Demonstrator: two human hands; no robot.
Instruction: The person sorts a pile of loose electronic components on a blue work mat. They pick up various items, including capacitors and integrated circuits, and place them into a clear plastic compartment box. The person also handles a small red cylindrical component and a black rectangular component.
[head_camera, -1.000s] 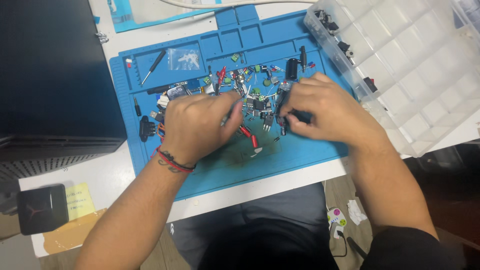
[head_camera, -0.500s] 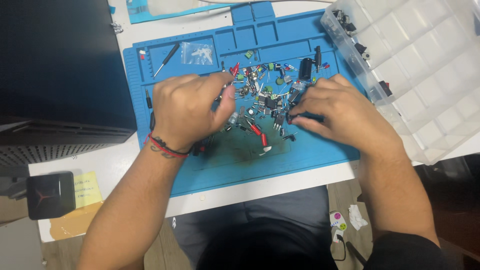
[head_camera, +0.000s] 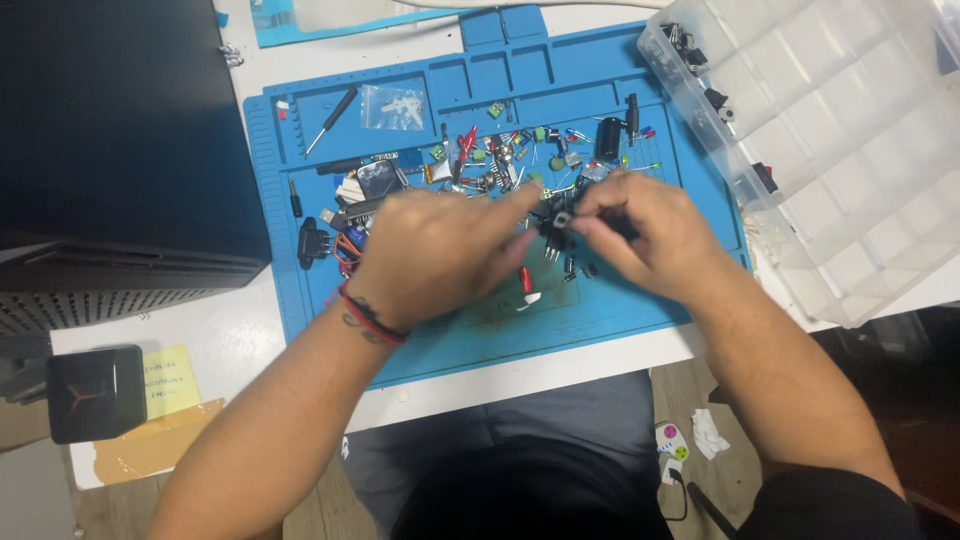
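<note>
Since half a second ago, my left hand has swung right from the mat's left side toward the middle of the blue work mat, meeting my right hand, which has drawn in toward it. Both hover over the heap of loose electronic parts. My right thumb and forefinger pinch a small black three-legged component, legs pointing down, just above the mat's centre. My left fingers are curled, forefinger extended to the component; whether they grip anything I cannot tell. A clear compartment box lies right.
</note>
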